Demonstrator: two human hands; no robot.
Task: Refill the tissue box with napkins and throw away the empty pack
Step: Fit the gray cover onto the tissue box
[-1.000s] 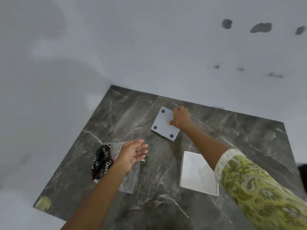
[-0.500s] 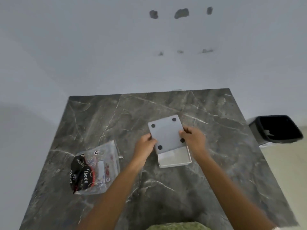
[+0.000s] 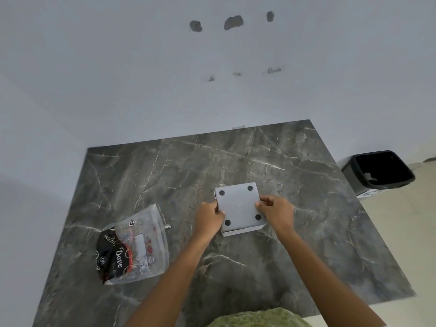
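Note:
A square white tissue box (image 3: pixel 240 228) lies upside down on the dark marble table (image 3: pixel 179 166). Its grey base panel (image 3: pixel 239 206), with four black round feet, sits almost flush on top of it. My left hand (image 3: pixel 208 219) grips the panel's left edge and my right hand (image 3: pixel 274 212) grips its right edge. The napkins inside are hidden. A crumpled clear plastic napkin pack (image 3: pixel 133 246) with black and red print lies flat to the left of my left forearm, apart from both hands.
A black waste bin (image 3: pixel 379 172) with an open top stands on the pale floor beyond the table's right edge. A white wall runs along the table's far and left sides. My green patterned clothing (image 3: pixel 259 318) shows at the bottom edge.
My right hand carried the base panel from the far side onto the box, and my left hand joined it. Since half a second ago the panel has dropped nearly flush. The view swung right.

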